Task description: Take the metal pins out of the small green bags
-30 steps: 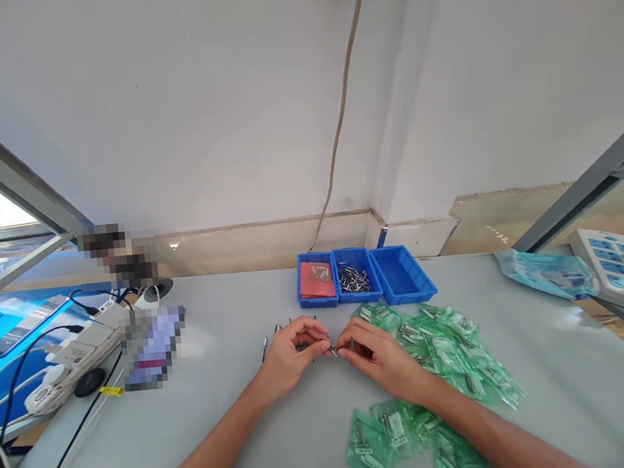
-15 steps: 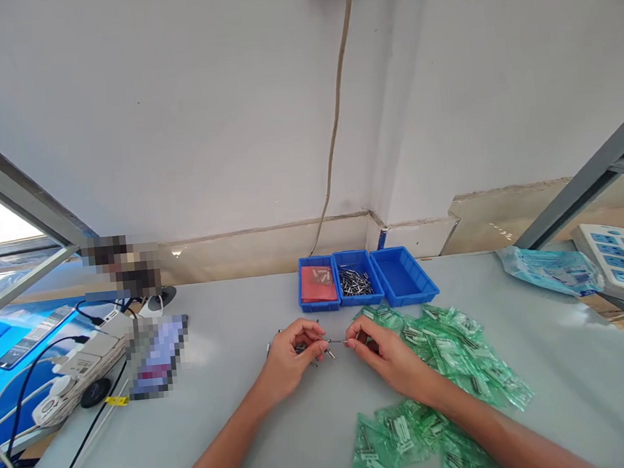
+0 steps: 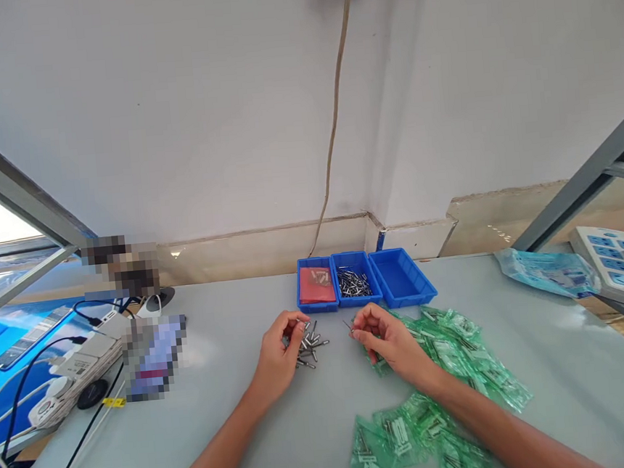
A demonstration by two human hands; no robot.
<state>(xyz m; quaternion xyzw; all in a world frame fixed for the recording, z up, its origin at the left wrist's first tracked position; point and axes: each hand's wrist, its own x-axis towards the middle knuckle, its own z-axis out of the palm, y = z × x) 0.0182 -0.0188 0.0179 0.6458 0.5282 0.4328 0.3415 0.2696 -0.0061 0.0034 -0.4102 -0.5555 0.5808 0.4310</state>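
Head view: closest to me, a few green see-through bags (image 3: 372, 451) lie on the gray table (image 3: 286, 440), by my right arm. They have little metal and white bits inside. A bigger heap of green bags (image 3: 461, 348) is spread out past them, on the right side.

My right hand (image 3: 391, 341) pinches a thin metal pin (image 3: 347, 324) between the thumb and finger, and its tip pokes out to the left. My left hand (image 3: 277, 348) has its thumb and finger close together, but I can't tell if they hold something. Right beside that hand, a little pile of shiny metal pieces (image 3: 313, 343) sits on the table.

Farther off, three blue boxes stand in a row. The left box (image 3: 318, 308) has a red sheet (image 3: 311, 289) in it. The middle box (image 3: 359, 302) has lots of metal bits (image 3: 354, 283). The right box (image 3: 405, 301) sits just next to it. Behind them all is the pale wall (image 3: 215, 126), with a long cord (image 3: 337, 93) hanging down.
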